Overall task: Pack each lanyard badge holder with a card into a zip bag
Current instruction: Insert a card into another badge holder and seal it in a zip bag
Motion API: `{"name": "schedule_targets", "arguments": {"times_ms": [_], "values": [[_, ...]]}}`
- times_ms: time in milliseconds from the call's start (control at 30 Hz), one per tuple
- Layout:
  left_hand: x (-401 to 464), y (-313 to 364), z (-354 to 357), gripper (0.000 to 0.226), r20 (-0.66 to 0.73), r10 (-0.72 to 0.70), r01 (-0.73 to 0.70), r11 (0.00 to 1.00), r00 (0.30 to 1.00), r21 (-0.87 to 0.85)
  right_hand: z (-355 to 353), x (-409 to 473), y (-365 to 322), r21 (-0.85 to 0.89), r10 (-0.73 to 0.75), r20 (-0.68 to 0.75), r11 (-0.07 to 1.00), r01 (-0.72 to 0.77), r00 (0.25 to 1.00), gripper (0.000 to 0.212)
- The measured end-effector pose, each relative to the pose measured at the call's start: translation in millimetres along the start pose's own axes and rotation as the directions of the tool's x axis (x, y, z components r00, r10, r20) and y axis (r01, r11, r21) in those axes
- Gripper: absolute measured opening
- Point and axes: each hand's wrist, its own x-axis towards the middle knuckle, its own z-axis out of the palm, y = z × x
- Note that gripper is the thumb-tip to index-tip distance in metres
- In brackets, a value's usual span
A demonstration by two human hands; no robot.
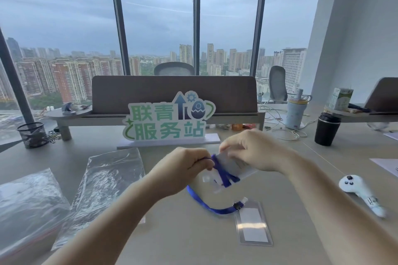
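A clear badge holder (pixel 233 168) is held above the desk by my right hand (pixel 256 153), whose fingers curl over its top edge. My left hand (pixel 185 168) pinches the blue lanyard (pixel 224 175) that is wound around that holder. A second badge holder (pixel 254 225) with a white card inside lies flat on the desk below. Its blue lanyard (pixel 206 205) curves up toward my left hand. Two clear zip bags lie at the left, one (pixel 112 180) beside my left forearm, another (pixel 28 204) at the left edge.
A green and white sign (pixel 168 122) stands just behind my hands. A white controller (pixel 359 191) lies at the right. A black cup (pixel 326 129), a pale tumbler (pixel 295 112) and loose cables sit at the back right. A mesh pen pot (pixel 32 134) stands at the far left.
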Motion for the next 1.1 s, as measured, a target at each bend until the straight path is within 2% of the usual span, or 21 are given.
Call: {"name": "schedule_targets", "arguments": {"times_ms": [100,167,233,267,367,433,467,600,700,800,900,967,1100], "values": [[3,-7,-10,0.018,-0.034,-0.043,0.036,0.983,0.998,-0.178,-3,-8,-1,0.376,-0.067,0.188,0.926,-0.009,0.980,0.028],[2,-10,-9,0.019,-0.033,-0.103,0.084,0.928,0.994,-0.364,-4,-12,-1,0.537,-0.144,0.200,0.844,0.014,0.969,0.022],[-5,-11,-5,0.020,-0.042,-0.144,0.101,0.844,0.989,-0.527,-1,-11,-2,0.675,-0.201,0.143,0.736,0.053,0.969,0.016],[-9,-11,-3,0.021,-0.047,-0.154,0.100,0.813,0.987,-0.574,3,-10,-1,0.734,-0.214,0.102,0.675,0.072,0.972,0.021],[-22,-4,3,0.044,-0.049,-0.153,0.080,0.732,0.987,-0.677,14,-4,-4,0.844,-0.193,-0.040,0.518,0.136,0.980,0.031],[-25,0,6,0.036,-0.047,-0.166,0.076,0.662,0.985,-0.746,17,-1,-10,0.872,-0.151,-0.117,0.457,0.174,0.982,0.021],[-26,-1,8,0.031,-0.058,-0.200,0.082,0.625,0.978,-0.776,19,2,-15,0.873,-0.112,-0.157,0.450,0.191,0.981,0.016],[-32,-6,11,0.021,-0.125,-0.322,0.057,0.500,0.938,-0.864,28,12,-30,0.870,0.082,-0.272,0.447,0.208,0.959,0.019],[-37,-8,6,0.023,-0.154,-0.393,0.049,0.459,0.906,-0.887,36,18,-40,0.837,0.152,-0.321,0.507,0.206,0.935,0.019],[-42,-12,3,0.027,-0.119,-0.475,0.097,0.405,0.872,-0.909,47,24,-49,0.773,0.223,-0.378,0.611,0.173,0.899,0.019],[-48,-23,4,0.026,-0.135,-0.597,0.175,0.431,0.791,-0.885,62,28,-57,0.706,0.189,-0.375,0.692,0.148,0.907,0.015],[-55,-34,2,0.022,-0.158,-0.637,0.205,0.458,0.755,-0.865,69,31,-61,0.704,0.159,-0.329,0.698,0.130,0.931,0.011],[-72,-55,-8,0.020,-0.141,-0.626,0.275,0.520,0.767,-0.809,79,43,-71,0.778,0.073,-0.160,0.623,0.081,0.984,0.024]]}}
